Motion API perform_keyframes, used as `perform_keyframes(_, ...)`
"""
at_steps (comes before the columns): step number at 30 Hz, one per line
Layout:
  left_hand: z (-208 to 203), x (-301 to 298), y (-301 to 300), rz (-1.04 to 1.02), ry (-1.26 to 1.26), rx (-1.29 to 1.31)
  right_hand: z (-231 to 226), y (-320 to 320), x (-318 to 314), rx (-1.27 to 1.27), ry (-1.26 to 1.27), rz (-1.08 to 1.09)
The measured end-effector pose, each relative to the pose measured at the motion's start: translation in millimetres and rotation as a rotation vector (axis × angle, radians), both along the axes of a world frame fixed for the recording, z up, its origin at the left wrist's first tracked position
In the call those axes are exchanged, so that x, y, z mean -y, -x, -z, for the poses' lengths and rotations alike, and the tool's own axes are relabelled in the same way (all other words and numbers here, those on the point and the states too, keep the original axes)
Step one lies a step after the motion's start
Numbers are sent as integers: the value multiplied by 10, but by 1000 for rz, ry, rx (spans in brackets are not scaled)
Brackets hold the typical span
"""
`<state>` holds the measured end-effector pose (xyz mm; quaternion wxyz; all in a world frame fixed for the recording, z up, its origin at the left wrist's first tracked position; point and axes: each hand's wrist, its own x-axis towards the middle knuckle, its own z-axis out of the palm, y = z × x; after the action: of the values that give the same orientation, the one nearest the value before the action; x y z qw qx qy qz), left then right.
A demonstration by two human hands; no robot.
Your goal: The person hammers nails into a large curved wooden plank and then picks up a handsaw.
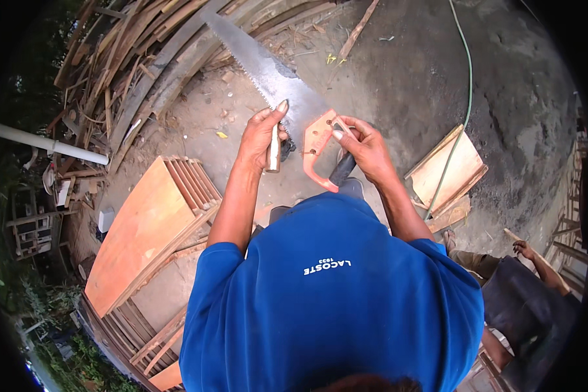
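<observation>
A hand saw (pixel 277 78) stretches from my hands toward the far left, its toothed edge on the left side. It has a grey blade and an orange handle with a black grip. My right hand (pixel 366 147) is closed around the upper part of that handle. My left hand (pixel 262 134) is closed on a short pale handle-like piece (pixel 274 153) beside the blade. My left thumb lies near the toothed edge. What the pale piece belongs to, and a dark thing behind the blade, I cannot make out.
Long boards (pixel 176 59) are piled at the far left. Stacked wooden panels (pixel 140 228) stand near my left arm, and more panels (pixel 447 170) lie right. A green hose (pixel 469 72) crosses the ground. At the lower right, another person's hand (pixel 522 248) is near a wooden strip.
</observation>
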<state>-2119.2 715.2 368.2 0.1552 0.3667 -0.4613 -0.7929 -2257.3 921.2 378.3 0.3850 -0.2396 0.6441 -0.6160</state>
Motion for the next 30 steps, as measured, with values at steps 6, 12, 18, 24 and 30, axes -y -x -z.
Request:
perform_keyframes(6, -150, -161, -447, -79, 26, -49, -61, -313, -76, 56, 86, 26)
perform_keyframes(12, -352, -164, -623, -88, 158, 1, -220, -171, -4, -27, 48, -207)
perform_keyframes(18, -560, -286, -461, -254, 168, 6, -208, -7, 159, 101, 188, -220)
perform_keyframes(24, -599, -379, -349, -296, 177, 37, -229, 378, 223, 38, 101, -400)
perform_keyframes(30, -636, -503, -224, -407, 104, -7, -182, 400, 256, 132, 165, -377)
